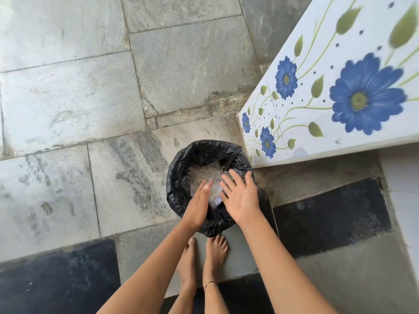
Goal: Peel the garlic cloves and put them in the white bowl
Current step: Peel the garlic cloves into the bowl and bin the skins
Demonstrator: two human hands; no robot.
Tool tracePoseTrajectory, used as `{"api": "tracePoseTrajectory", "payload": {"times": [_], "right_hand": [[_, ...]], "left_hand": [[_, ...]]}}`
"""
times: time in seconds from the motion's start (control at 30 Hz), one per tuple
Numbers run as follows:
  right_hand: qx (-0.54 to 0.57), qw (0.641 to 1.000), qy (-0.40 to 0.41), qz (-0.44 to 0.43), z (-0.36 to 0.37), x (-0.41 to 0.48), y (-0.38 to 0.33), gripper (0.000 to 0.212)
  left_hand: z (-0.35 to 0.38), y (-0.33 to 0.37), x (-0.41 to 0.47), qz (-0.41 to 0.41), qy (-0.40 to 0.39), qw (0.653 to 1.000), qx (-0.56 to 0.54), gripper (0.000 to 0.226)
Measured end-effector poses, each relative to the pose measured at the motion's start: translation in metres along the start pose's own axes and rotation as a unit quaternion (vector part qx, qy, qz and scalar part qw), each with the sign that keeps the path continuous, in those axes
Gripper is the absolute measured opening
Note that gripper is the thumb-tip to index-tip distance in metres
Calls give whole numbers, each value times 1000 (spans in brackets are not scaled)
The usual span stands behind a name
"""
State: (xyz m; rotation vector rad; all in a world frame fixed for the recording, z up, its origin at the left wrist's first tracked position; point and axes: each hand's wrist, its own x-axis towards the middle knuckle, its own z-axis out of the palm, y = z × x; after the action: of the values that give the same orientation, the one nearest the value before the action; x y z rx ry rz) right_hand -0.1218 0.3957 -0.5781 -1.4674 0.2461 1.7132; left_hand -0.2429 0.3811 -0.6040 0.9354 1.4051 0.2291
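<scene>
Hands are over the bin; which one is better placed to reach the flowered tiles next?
Likely the right hand: open, empty, and nearest the flowered tiles; the left hand is farther, over the bin.

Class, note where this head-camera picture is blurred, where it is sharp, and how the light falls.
Head view: the blue-flowered tiles smear with motion blur toward the upper right; the stone floor and black-lined bin are sharp; light is soft and even, a pale sheen on the floor, no hard shadows.

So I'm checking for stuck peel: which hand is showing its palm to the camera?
The right hand, with fingers spread and palm facing up over the bin. The left hand is turned edge-on, so its palm faces sideways.
</scene>
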Motion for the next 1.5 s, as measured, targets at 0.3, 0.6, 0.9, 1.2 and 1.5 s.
{"api": "tracePoseTrajectory", "payload": {"times": [0.3, 0.6, 0.9, 1.2, 1.5], "right_hand": [[-313, 924, 104, -192, 46, -219, -45, 41], [-441, 695, 272, -498, 22, -472, -34, 53], [-244, 629, 487, -554, -82, -624, 20, 56], [-221, 579, 617, -485, -236, -681, 21, 57], [-394, 589, 607, -359, -345, -686, -4, 55]], "left_hand": [[-49, 157, -177, 107, 111, 971, 182, 50], [-51, 247, -381, 386, 55, 881, 268, 50], [67, 297, -498, 585, -108, 735, 324, 44], [256, 304, -541, 644, -199, 639, 370, 38], [366, 320, -534, 574, -185, 628, 492, 26]]}}
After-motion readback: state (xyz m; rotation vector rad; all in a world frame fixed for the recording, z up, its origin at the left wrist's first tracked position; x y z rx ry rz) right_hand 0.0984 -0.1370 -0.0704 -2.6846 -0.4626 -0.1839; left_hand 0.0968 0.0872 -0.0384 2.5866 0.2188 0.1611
